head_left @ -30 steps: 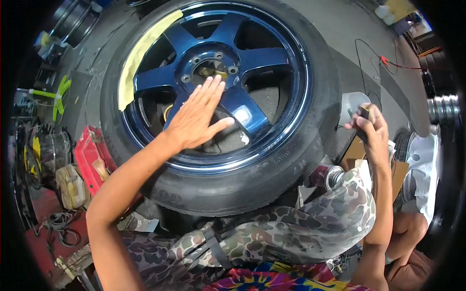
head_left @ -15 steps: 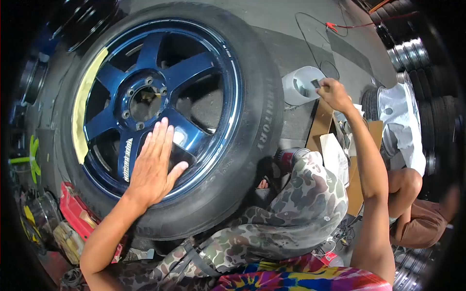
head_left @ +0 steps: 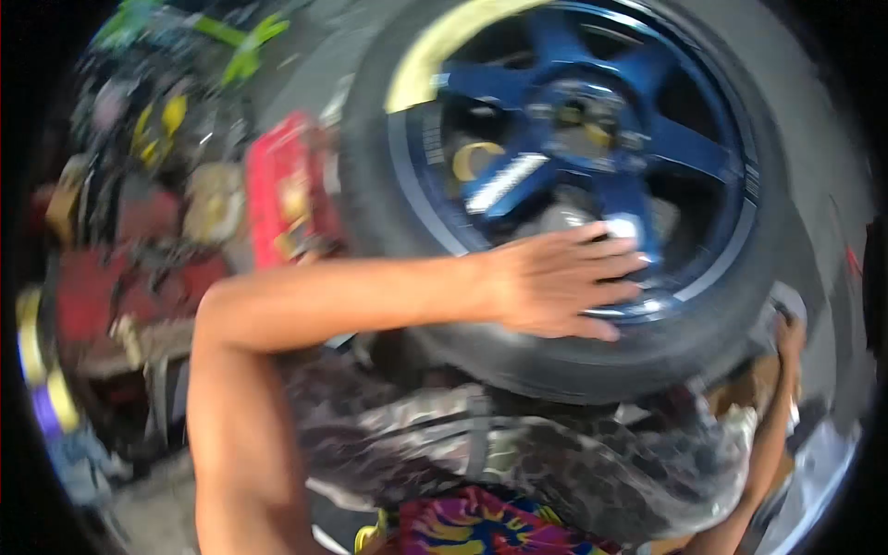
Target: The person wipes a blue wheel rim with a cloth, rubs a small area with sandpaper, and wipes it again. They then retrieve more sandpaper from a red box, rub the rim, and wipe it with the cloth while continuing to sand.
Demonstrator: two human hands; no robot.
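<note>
Over the wheel [head_left: 686, 150] — left hand [head_left: 555, 285] spread flat, holding nothing; right hand [head_left: 791, 337] near the bucket [head_left: 788, 299] — grip blurred, I cannot tell.

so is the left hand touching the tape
Apart: the head view plainly shows part of the wheel, including a blue spoke, between the left hand and the tape.

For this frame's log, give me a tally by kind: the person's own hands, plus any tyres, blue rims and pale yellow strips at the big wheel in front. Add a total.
Hands: 2, left hand and right hand
Tyre: 1
Blue rim: 1
Pale yellow strip: 1
Total: 5
</note>
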